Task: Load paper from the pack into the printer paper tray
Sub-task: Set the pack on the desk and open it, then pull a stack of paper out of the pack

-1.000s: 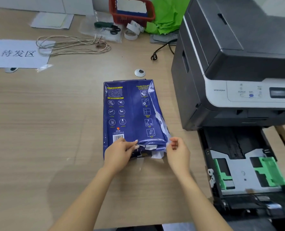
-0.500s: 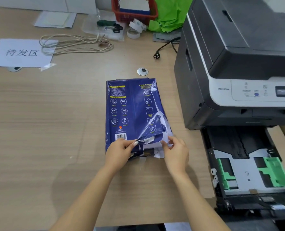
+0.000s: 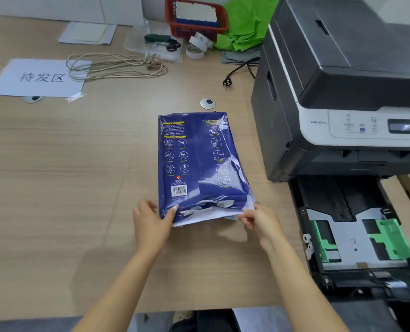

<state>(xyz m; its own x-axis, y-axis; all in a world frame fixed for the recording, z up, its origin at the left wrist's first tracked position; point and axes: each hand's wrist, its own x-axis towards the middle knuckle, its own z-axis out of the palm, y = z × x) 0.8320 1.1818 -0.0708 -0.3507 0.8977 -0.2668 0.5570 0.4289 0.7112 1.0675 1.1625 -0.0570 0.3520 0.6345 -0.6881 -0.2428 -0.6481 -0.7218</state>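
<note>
A dark blue paper pack (image 3: 196,161) lies flat on the wooden desk, its near end torn open. White sheets (image 3: 206,218) stick out of that end. My left hand (image 3: 151,221) presses on the pack's near left corner, thumb on the wrapper. My right hand (image 3: 259,221) pinches the right corner of the white sheets. The grey printer (image 3: 338,92) stands at the right. Its paper tray (image 3: 354,238) is pulled out toward me, with green guides and no paper in it.
A coiled cord (image 3: 115,65), a labelled sheet (image 3: 38,77), a red basket (image 3: 194,17), tape rolls (image 3: 194,51), scissors (image 3: 172,45) and a green bag (image 3: 247,27) lie at the back. A loose plug (image 3: 227,81) and a desk grommet (image 3: 207,103) sit behind the pack.
Both hands moved apart to the pack's near corners. White sheets now stick further out of the torn end, held by my right hand.
</note>
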